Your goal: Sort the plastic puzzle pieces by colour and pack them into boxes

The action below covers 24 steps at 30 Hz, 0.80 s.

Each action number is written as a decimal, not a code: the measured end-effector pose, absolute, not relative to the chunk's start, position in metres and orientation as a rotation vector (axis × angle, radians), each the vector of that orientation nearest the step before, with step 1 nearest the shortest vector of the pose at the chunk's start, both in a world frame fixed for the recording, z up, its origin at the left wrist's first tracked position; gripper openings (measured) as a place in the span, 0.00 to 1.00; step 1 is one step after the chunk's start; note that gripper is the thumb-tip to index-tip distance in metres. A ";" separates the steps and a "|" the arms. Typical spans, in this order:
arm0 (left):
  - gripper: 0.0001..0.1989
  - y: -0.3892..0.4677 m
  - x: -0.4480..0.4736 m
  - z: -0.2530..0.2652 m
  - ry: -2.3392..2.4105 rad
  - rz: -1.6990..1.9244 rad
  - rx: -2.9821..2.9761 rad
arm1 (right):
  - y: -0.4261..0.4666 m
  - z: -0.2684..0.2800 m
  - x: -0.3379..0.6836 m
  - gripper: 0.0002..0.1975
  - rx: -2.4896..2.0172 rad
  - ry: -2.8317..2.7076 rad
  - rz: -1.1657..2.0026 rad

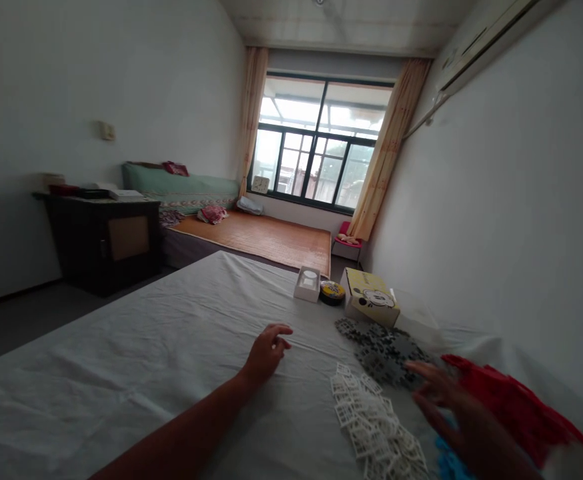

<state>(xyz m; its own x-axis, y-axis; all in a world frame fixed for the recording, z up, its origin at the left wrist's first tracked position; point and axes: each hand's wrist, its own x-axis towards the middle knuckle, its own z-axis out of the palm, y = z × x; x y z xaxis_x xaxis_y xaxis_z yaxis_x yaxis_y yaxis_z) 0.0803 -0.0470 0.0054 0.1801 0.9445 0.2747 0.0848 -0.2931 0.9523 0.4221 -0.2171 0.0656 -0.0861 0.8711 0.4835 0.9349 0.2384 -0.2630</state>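
Observation:
My left hand hovers over the pale sheet with its fingers loosely bent and apart, nothing in them. To the right, my right hand is slightly blurred, its thumb and fingers spread with nothing visible between them. It is nearest a pile of dark grey toothed flat pieces and partly covers some blue pieces. Between both hands lies a heap of white lattice-like plastic pieces. Beyond my right hand is a heap of red pieces.
Behind the pieces stand a yellow-topped box, a round black-and-yellow tin and a small white box. A white sheet covers the surface. Farther off are a dark cabinet and a bed mat. A wall borders the right.

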 end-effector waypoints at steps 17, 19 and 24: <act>0.16 -0.046 0.065 0.006 0.927 1.374 1.760 | 0.050 0.071 0.242 0.21 -2.086 -2.234 -0.062; 0.16 -0.042 0.060 0.012 0.975 1.423 1.761 | 0.027 0.076 0.238 0.16 -2.082 -2.262 -0.064; 0.17 -0.023 0.034 0.030 1.222 1.525 1.722 | -0.089 0.077 0.230 0.10 -1.852 -2.471 -0.047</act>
<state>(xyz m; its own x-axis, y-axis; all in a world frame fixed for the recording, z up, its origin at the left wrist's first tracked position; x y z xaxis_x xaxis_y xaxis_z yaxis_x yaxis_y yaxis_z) 0.0341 -0.0233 0.0297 -0.0462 0.8762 0.4798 0.2772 -0.4502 0.8488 0.2302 -0.0892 0.0770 -0.2798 0.9581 0.0607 0.9598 0.2807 -0.0071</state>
